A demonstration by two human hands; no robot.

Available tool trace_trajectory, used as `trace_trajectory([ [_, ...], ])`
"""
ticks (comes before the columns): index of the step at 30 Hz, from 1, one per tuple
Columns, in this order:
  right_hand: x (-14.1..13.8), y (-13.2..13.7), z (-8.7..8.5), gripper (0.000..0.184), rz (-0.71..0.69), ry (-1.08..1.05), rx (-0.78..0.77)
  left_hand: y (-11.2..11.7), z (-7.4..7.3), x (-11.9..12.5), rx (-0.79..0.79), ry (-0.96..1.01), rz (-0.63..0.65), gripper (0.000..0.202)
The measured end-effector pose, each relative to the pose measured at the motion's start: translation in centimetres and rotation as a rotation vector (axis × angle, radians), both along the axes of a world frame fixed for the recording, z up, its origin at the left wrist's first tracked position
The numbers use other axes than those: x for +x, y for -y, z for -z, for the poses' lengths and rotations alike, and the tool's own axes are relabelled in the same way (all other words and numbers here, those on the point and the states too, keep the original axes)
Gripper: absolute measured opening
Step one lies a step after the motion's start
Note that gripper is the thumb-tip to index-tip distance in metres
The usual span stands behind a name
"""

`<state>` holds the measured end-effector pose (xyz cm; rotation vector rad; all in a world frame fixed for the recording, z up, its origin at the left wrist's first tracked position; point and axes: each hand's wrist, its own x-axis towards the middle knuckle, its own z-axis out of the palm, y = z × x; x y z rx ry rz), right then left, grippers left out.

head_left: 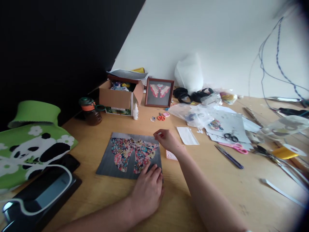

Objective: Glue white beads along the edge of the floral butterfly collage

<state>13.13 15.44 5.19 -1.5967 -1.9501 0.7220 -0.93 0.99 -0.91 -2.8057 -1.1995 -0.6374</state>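
Note:
On the table a grey sheet (106, 164) carries a flower-patterned fabric garment shape (122, 154) with two front panels and a pale trim along its top. My left hand (148, 185) lies flat on the lower right part of the sheet, its fingers stretched out and the fingertips touching the right panel's lower edge. Over the sheet's upper right corner, my right hand (166, 139) pinches something small and white (159, 133), too little of which shows to name. Partly behind my right wrist lies a pink patterned pad (171, 155).
At the back stand a framed garment picture (159, 93), an open cardboard box (118, 96), a white bottle (135, 112) and a dark jar (91, 112). Orange scissors (161, 118), a white packet (187, 135), pink scissors (238, 147) and a craft knife (229, 157) lie around; a panda cover (36, 145) sits left.

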Motion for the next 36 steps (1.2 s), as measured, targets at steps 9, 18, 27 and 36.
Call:
trace_trajectory([
  [9, -0.6, 0.1, 0.3, 0.017, 0.047, 0.049, -0.005, -0.1, -0.3, 0.0, -0.039, -0.036, -0.007, 0.034],
  [18, -1.3, 0.7, -0.1, 0.017, 0.033, 0.205, 0.037, -0.1, -0.2, 0.1, -0.045, -0.039, -0.011, 0.035],
  [27, -1.5, 0.9, 0.4, 0.017, 0.004, 0.237, 0.054, 0.0, -0.3, 0.0, -0.049, -0.041, -0.01, 0.034],
  [36, -1.5, 0.9, 0.6, 0.018, -0.004, 0.276, 0.069, -0.1, -0.2, 0.0, -0.051, -0.044, -0.008, 0.034],
])
